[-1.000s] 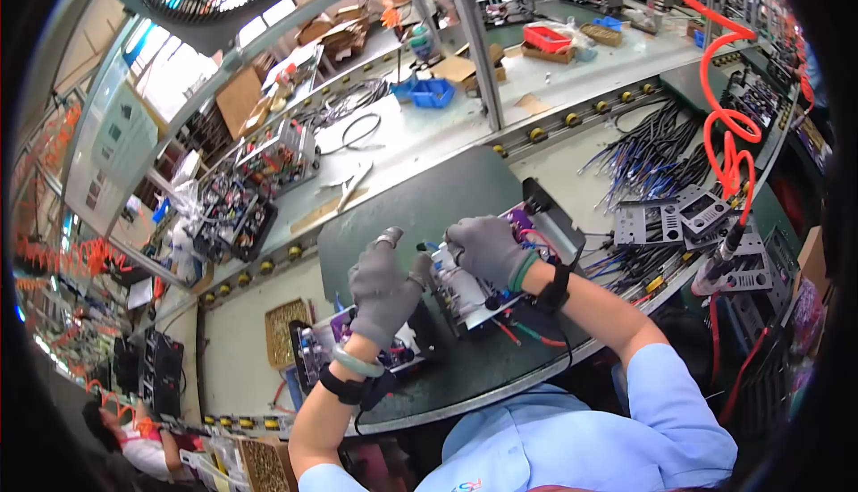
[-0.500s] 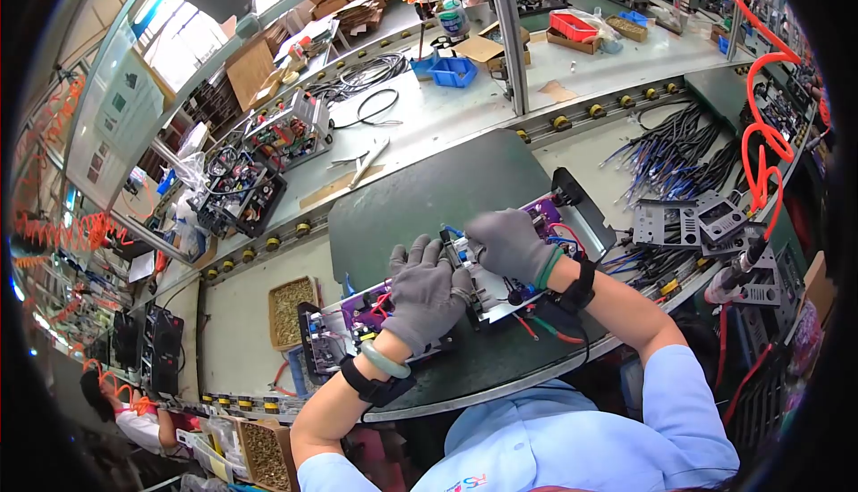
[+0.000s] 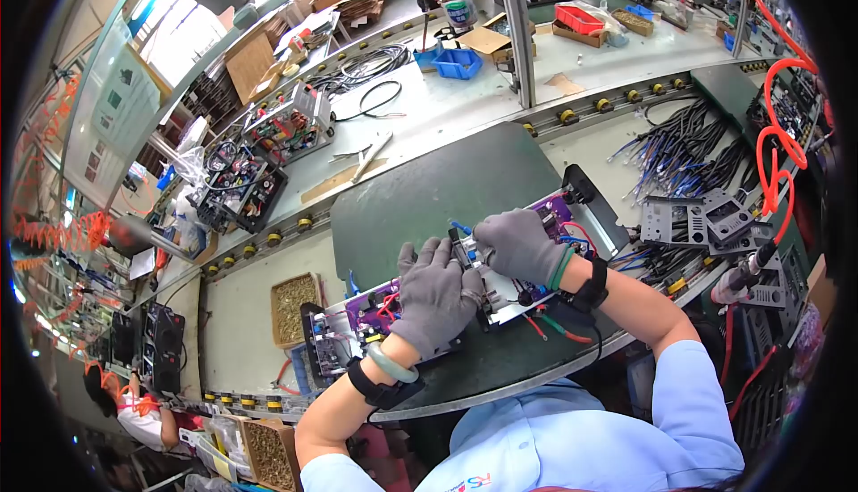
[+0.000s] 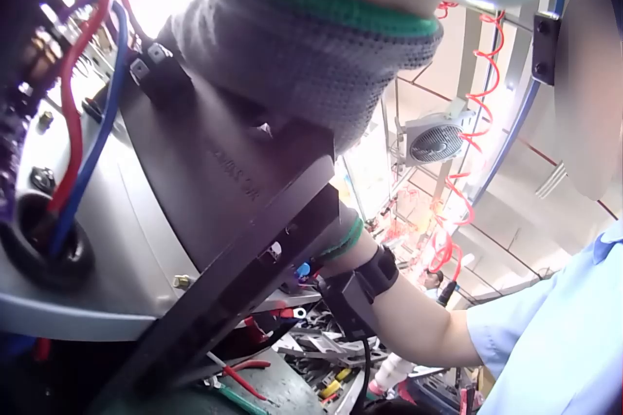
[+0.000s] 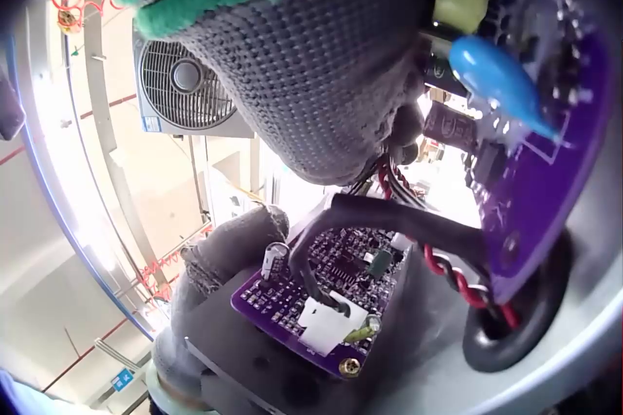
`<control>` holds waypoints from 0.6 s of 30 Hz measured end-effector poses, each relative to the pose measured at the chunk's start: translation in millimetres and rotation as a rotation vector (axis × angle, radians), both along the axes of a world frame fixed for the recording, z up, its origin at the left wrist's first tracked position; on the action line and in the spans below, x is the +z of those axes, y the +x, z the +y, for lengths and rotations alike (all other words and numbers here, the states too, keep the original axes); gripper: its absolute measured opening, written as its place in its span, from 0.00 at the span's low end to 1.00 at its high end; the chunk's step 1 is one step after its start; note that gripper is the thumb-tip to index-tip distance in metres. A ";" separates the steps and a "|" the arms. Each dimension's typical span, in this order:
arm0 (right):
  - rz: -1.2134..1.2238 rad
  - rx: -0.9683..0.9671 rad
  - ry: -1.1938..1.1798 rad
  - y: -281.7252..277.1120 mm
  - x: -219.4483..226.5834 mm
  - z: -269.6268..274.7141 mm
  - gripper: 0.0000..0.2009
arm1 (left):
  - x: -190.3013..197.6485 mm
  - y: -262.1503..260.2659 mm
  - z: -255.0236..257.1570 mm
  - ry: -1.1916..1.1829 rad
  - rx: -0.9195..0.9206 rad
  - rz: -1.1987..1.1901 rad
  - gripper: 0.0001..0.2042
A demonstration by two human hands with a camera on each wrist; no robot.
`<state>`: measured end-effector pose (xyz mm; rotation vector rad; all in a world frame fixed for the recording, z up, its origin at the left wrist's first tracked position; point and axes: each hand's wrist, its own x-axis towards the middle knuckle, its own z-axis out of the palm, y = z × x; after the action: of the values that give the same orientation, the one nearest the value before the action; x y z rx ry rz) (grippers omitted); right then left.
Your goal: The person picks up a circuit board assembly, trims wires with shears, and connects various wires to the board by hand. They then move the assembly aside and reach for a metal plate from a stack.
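On the green mat lies an electronics unit of two joined metal frames, carrying purple circuit boards. My gloved left hand rests across the middle of it, fingers extended, beside a dark plate with raised lettering. My gloved right hand sits just right of it with fingers curled. In the right wrist view, its fingertips pinch thin twisted wires above the board; the wire ends are hidden by the glove. A thicker black cable loops below them to a white connector.
Loose black and blue cables and grey punched metal panels lie at the right. A box of small parts stands left. Beyond the mat are pliers and a blue bin. An orange coiled hose hangs at the right.
My left hand came down from above the unit and now rests flat on it. My right hand stays at the boards, shifting slightly. The head view has turned, moving the bench a little rightward.
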<state>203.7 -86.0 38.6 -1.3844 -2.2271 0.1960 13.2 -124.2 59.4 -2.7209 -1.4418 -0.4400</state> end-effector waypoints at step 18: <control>0.164 0.180 -0.066 10.2 -5.9 16.2 0.05 | 18.3 -181.9 -57.8 0.067 0.451 -0.720 0.18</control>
<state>213.9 -69.8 32.7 -1.1553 -2.2234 0.4335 -168.7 -181.9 77.7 -2.1493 -2.0456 -1.4852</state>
